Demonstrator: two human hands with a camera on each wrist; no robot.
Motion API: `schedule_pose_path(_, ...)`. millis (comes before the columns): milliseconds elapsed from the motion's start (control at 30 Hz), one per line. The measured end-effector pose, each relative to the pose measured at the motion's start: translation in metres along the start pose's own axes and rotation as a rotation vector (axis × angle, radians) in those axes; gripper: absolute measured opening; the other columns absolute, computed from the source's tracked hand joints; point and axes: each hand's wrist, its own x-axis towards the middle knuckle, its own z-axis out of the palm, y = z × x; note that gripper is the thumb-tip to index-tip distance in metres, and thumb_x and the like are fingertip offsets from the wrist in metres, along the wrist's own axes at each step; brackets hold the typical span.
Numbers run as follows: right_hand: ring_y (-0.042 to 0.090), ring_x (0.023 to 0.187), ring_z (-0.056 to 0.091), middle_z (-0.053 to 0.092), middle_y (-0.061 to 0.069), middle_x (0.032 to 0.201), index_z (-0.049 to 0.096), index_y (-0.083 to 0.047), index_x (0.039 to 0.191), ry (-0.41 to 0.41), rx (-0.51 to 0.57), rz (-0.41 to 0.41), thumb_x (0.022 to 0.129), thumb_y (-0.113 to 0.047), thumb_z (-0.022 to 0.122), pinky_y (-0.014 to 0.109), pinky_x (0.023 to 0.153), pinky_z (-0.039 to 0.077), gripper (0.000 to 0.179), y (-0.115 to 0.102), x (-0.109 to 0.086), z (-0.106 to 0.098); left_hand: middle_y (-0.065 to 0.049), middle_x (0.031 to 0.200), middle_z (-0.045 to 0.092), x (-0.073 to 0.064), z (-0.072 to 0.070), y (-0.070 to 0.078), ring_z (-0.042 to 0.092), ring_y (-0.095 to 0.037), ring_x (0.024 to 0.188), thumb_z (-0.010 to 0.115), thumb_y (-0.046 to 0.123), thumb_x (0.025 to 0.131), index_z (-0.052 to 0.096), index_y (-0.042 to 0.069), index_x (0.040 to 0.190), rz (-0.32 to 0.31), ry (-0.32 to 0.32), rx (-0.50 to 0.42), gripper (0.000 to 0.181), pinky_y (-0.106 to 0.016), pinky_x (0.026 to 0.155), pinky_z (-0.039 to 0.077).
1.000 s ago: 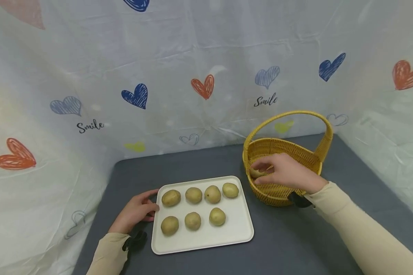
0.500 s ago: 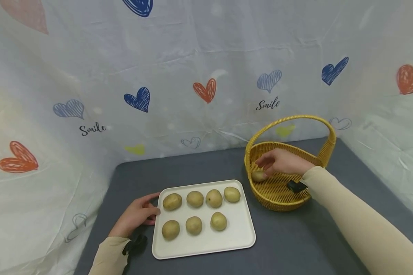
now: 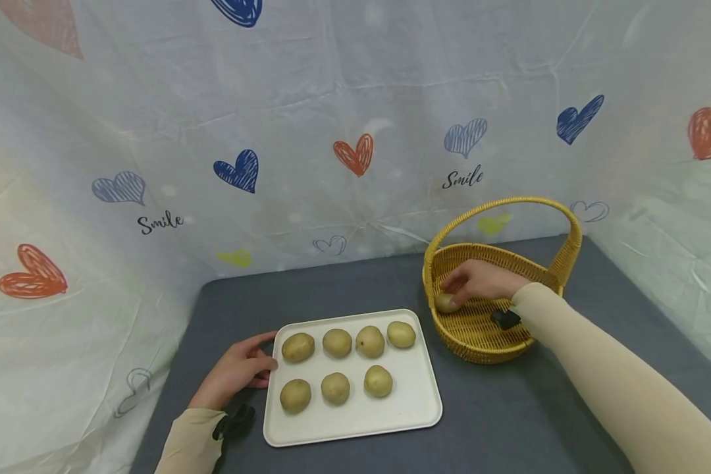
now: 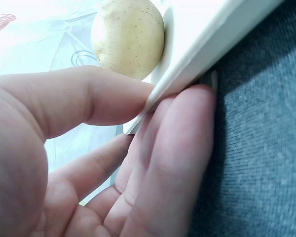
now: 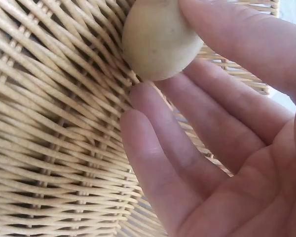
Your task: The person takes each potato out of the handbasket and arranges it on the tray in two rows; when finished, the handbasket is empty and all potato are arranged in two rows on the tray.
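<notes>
My left hand (image 3: 237,372) pinches the left rim of a white rectangular tray (image 3: 403,408). In the left wrist view, the thumb lies on the rim and the fingers curl against its outer side. Several potatoes lie on the tray in two rows; one potato (image 4: 128,39) shows close to that thumb. Inside a yellow wicker basket (image 3: 480,345), my right hand (image 3: 482,280) holds a single potato (image 5: 160,42) near the left wall. Its thumb presses one side of this potato and some fingers reach behind it, their contact partly hidden.
The basket's tall arched handle (image 3: 512,201) rises over the right hand. A dark grey table (image 3: 308,289) carries tray and basket, which stand side by side. White curtains (image 3: 290,217) printed with hearts hang behind and at the sides.
My right hand has gone lower into the basket, and its thumb and fingers have closed around the potato. My left hand stays at the tray's rim. The head view has shifted slightly.
</notes>
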Motion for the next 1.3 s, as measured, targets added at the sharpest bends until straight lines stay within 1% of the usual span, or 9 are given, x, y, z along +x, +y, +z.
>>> schedule_pose_path(167,0.034,0.125,0.072,0.076,0.016,0.134,0.073,0.001,0.137,-0.004,-0.014,0.010,0.089,-0.021,0.087,0.052,0.109,0.057,0.054,0.002,0.002,0.002,-0.011,0.091,0.070,0.001,0.000,-0.001,0.070,-0.020,0.078,0.077,0.010,0.093,0.050,0.009,0.162,0.004,0.005,0.007,0.074,-0.036,0.068,0.065)
schedule_pose_path(300,0.032,0.124,0.072,0.078,0.013,0.131,0.076,-0.004,0.134,0.013,-0.033,0.009,0.089,-0.023,0.088,0.053,0.109,0.057,0.050,0.003,0.002,0.004,-0.011,0.090,0.070,0.001,0.000,-0.001,0.070,-0.020,0.078,0.077,0.010,0.092,0.051,0.011,0.161,0.000,0.003,-0.005,0.074,-0.035,0.068,0.065)
schedule_pose_path(467,0.029,0.119,0.075,0.081,0.008,0.125,0.081,-0.009,0.127,0.042,-0.070,-0.016,0.087,-0.025,0.089,0.051,0.105,0.059,0.044,0.003,0.000,0.004,-0.011,0.090,0.070,0.001,0.000,-0.001,0.070,-0.020,0.078,0.077,0.010,0.092,0.051,0.012,0.162,-0.006,0.004,-0.011,0.075,-0.034,0.067,0.065)
schedule_pose_path(667,0.021,0.109,0.077,0.083,0.004,0.117,0.084,-0.012,0.123,0.100,-0.096,-0.034,0.086,-0.023,0.089,0.047,0.099,0.061,0.039,-0.003,-0.007,0.000,-0.011,0.091,0.070,0.003,0.000,-0.004,0.071,-0.020,0.079,0.077,0.010,0.092,0.050,0.010,0.162,0.011,0.001,-0.002,0.075,-0.035,0.068,0.065)
schedule_pose_path(767,0.019,0.107,0.076,0.083,0.001,0.115,0.084,-0.015,0.122,0.130,-0.099,-0.018,0.086,-0.025,0.090,0.046,0.097,0.061,0.038,-0.013,-0.015,-0.002,-0.012,0.091,0.070,0.003,0.000,-0.005,0.071,-0.020,0.079,0.078,0.010,0.092,0.050,0.010,0.162,0.009,0.003,-0.001,0.075,-0.035,0.067,0.065)
schedule_pose_path(900,0.019,0.107,0.074,0.082,0.001,0.117,0.083,-0.015,0.125,0.182,-0.125,0.002,0.086,-0.028,0.090,0.047,0.096,0.061,0.042,-0.027,-0.028,-0.004,-0.011,0.091,0.069,0.003,-0.002,-0.005,0.070,-0.020,0.078,0.078,0.010,0.092,0.051,0.011,0.161,-0.001,0.005,-0.006,0.075,-0.035,0.067,0.064)
schedule_pose_path(1000,0.018,0.104,0.073,0.082,0.001,0.119,0.082,-0.016,0.126,0.234,-0.138,-0.006,0.088,-0.031,0.089,0.044,0.092,0.060,0.042,-0.037,-0.042,-0.002,-0.011,0.091,0.069,0.001,-0.002,-0.005,0.069,-0.021,0.079,0.078,0.010,0.092,0.051,0.012,0.162,-0.001,0.004,-0.008,0.075,-0.035,0.067,0.064)
schedule_pose_path(1167,0.016,0.100,0.072,0.082,-0.002,0.118,0.083,-0.021,0.125,0.342,-0.137,-0.045,0.088,-0.031,0.091,0.035,0.085,0.057,0.039,-0.053,-0.068,0.011,-0.011,0.091,0.069,-0.001,-0.002,-0.002,0.069,-0.020,0.079,0.077,0.011,0.092,0.050,0.010,0.162,0.011,-0.004,-0.002,0.075,-0.035,0.068,0.064)
schedule_pose_path(1300,0.017,0.104,0.076,0.081,-0.003,0.115,0.083,-0.024,0.122,0.412,-0.110,-0.082,0.086,-0.029,0.093,0.035,0.087,0.063,0.038,-0.067,-0.085,0.028,-0.011,0.092,0.068,-0.001,-0.002,-0.001,0.069,-0.020,0.079,0.077,0.011,0.092,0.050,0.010,0.162,0.013,-0.007,-0.006,0.075,-0.034,0.069,0.064)
